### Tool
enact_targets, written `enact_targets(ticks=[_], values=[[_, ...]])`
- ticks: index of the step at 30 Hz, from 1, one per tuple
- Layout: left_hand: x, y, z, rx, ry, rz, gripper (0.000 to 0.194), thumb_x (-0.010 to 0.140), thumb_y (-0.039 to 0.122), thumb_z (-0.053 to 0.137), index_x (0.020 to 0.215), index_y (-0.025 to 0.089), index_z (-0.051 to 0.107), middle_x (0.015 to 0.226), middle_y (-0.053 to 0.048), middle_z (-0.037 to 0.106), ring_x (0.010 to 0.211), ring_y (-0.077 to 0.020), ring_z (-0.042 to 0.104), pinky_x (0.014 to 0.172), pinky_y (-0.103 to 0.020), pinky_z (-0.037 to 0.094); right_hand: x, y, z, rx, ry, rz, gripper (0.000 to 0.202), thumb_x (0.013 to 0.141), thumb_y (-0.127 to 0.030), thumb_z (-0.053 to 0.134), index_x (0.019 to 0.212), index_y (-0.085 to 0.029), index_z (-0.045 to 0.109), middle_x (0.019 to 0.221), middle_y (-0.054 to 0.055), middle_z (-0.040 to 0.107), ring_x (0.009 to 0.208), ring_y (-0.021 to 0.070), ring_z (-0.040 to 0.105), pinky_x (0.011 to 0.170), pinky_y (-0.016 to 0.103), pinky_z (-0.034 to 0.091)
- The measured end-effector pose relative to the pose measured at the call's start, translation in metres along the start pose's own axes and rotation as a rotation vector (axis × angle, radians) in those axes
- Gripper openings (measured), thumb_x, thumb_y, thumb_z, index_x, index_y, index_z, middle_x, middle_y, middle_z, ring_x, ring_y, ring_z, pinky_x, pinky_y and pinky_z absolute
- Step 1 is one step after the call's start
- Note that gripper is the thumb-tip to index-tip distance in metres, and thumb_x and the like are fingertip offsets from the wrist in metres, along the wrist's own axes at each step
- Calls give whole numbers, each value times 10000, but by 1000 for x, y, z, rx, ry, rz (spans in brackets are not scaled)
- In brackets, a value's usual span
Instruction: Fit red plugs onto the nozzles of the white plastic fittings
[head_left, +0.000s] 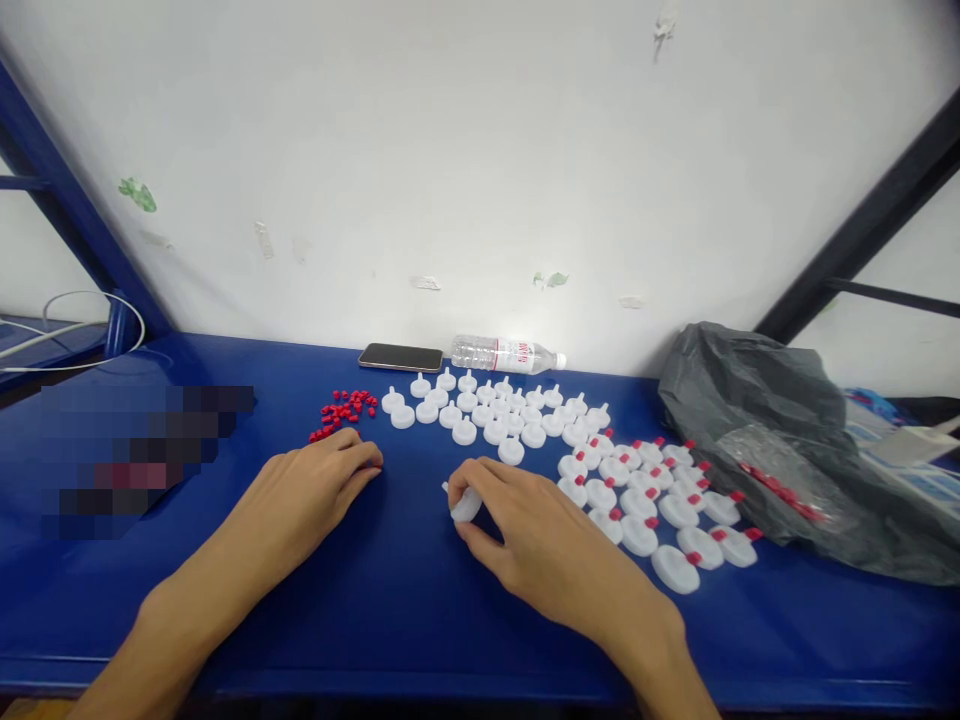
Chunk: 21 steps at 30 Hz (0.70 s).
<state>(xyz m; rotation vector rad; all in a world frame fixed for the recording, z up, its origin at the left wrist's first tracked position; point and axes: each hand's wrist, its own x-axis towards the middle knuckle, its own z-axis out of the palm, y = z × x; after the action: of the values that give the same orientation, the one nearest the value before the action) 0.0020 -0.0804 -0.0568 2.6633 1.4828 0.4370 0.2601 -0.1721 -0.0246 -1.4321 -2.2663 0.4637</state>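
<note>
My right hand (517,520) pinches a white spouted cap (466,507) between thumb and fingers, its thin spout pointing left. Just in front of the small red tips (349,407), my left hand (319,483) is closed with its fingers curled down; what they hold, if anything, is hidden. Beyond both hands lie many white spouted caps (464,432) with bare spouts, mostly upright. Beside my right forearm, another group of white caps with red tips (639,535) is spread out on the table.
A phone (401,357) and a clear bottle (508,355) lie along the wall on the blue table (360,620). At right a dark plastic bag (739,385) bears a clear bag of red pieces (787,490). A blurred dark patch (150,460) lies left.
</note>
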Motion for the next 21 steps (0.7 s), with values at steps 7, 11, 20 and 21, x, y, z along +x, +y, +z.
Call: enact_targets(ticks=[7,11,20,21], values=[[-9,28,-9,-182,62,49,257,1023,417,520,1085,272,723,940,6,769,757,-185,692,698,-292,487,-3,-1,1,95,33,13,403,988,-97,583,1313,-309,472,1288,24,645,1098,230,695,956,409,556],[-12,49,-10,-372,34,179,228,1040,322,532,1104,284,747,990,35,748,648,-98,613,627,-215,468,-3,-1,2,133,16,-12,474,971,-85,599,1345,-334,449,1323,20,632,1117,242,697,978,435,564],[-12,47,-11,-411,64,244,231,1034,259,573,1096,301,791,1041,30,748,702,-79,638,607,-180,461,-2,-2,-1,187,59,-60,507,961,-52,613,1346,-350,469,1312,-11,647,1212,202,653,1043,393,524],[-12,47,-12,-426,73,245,222,1034,264,582,1101,306,790,1043,33,752,714,-78,646,610,-175,466,-2,-1,-1,204,78,-73,496,964,-54,620,1339,-346,475,1310,-20,655,1225,185,644,1046,367,515]])
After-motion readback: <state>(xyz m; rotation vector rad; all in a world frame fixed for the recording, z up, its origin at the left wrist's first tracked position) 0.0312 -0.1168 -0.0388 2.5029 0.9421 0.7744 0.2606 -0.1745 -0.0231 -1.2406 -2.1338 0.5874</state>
